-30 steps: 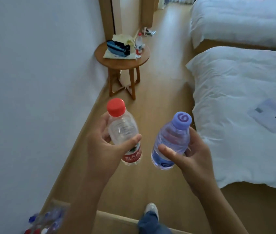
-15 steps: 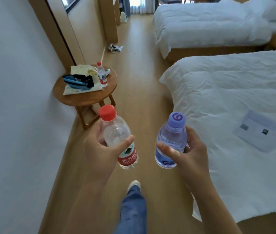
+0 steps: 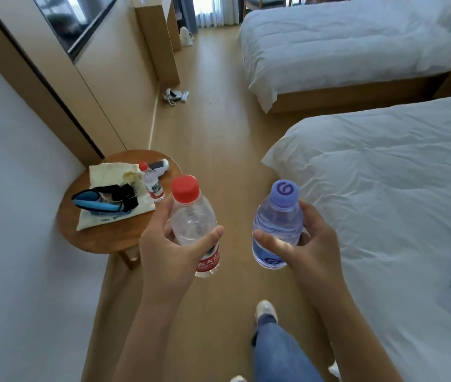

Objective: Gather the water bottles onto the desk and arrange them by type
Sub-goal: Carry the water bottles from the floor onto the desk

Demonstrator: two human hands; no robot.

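My left hand (image 3: pixel 167 244) grips a clear red-capped bottle (image 3: pixel 192 219) with a red label, held upright in front of me. A bluish bottle with a purple cap (image 3: pixel 278 221) stands upright in my right hand (image 3: pixel 305 244), fingers wrapped round its body. The two bottles are side by side, a short gap between them, above the wooden floor. A second small red-capped bottle (image 3: pixel 151 184) stands on the round wooden side table (image 3: pixel 108 238) at my left, just beyond my left hand.
The side table also carries a cream cloth bag (image 3: pixel 108 175), a black and blue pouch (image 3: pixel 100 202) and a white remote. A white bed (image 3: pixel 384 188) borders the aisle on the right, another bed (image 3: pixel 342 45) behind it. White wall at left. My leg (image 3: pixel 276 346) steps forward.
I have walked forward along the aisle, so the side table has come much closer at my left. Both hands keep the same hold on their bottles.
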